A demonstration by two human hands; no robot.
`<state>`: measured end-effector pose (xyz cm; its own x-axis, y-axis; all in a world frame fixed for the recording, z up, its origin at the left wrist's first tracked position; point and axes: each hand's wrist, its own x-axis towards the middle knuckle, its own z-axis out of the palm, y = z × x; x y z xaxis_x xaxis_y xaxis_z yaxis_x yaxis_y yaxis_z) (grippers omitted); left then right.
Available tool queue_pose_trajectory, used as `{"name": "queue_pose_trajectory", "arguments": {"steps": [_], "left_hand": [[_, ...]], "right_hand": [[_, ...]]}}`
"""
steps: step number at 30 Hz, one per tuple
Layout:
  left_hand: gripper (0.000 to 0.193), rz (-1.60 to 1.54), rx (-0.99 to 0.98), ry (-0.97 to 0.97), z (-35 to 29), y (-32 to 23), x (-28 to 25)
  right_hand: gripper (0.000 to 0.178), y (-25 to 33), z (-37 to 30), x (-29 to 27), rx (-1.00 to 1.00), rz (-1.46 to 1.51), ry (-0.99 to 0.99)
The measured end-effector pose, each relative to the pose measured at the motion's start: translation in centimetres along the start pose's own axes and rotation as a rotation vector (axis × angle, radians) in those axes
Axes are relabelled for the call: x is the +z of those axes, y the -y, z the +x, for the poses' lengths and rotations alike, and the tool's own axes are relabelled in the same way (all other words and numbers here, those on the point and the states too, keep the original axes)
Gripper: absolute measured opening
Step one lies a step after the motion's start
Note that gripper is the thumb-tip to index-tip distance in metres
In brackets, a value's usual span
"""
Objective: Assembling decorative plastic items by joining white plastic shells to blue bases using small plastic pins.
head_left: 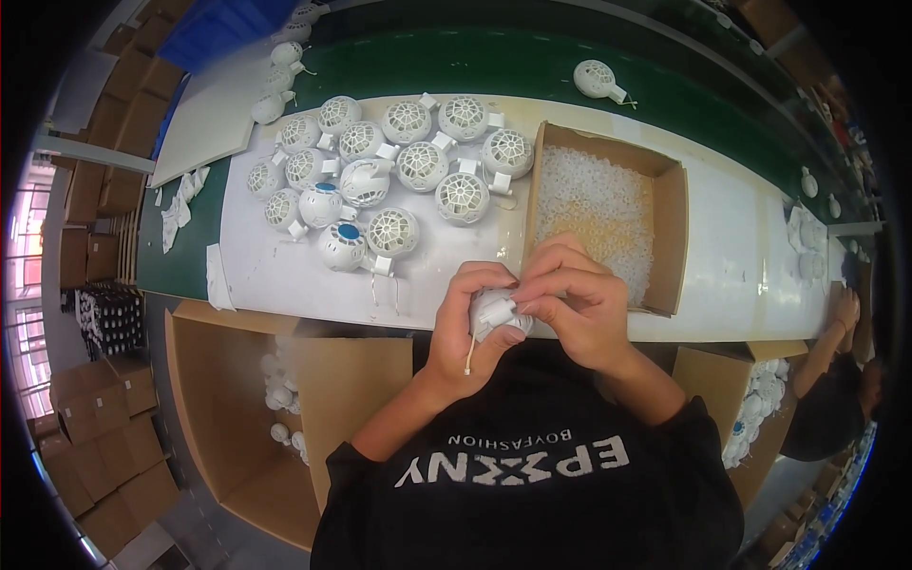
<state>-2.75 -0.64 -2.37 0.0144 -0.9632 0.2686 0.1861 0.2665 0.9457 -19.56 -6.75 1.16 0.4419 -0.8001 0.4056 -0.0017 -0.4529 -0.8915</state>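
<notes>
My left hand (463, 328) is closed around a white round plastic housing (496, 312), close to my body at the table's front edge. From it a thin cable with a small connector (468, 361) hangs down past my fingers. My right hand (581, 306) pinches at the top of this housing, thumb and fingertips together; whatever lies between them is too small or hidden to tell. Beyond my hands, several similar white housings (422, 165) with lattice fronts and short necks stand grouped on the white table top (456, 252). Two of them show a blue disc (349, 232).
Right of the group stands an open cardboard box (673, 237) of small translucent pieces (594, 204). A lone housing (595, 79) sits on the green surface (513, 71) behind. Large cartons (233, 408) with housings flank me below the table. Another person's arm (825, 356) shows at far right.
</notes>
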Motion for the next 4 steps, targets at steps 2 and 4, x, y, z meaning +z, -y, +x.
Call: {"name": "queue_pose_trajectory", "arguments": {"steps": [2, 4], "left_hand": [[0.055, 0.057, 0.023, 0.052, -0.16, -0.01, -0.24], [0.058, 0.081, 0.036, 0.091, -0.30, -0.15, -0.43]], "right_hand": [[0.014, 0.09, -0.33, -0.05, 0.159, 0.188, 0.025], [0.015, 0.05, -0.49, -0.31, 0.258, 0.300, 0.053]]}}
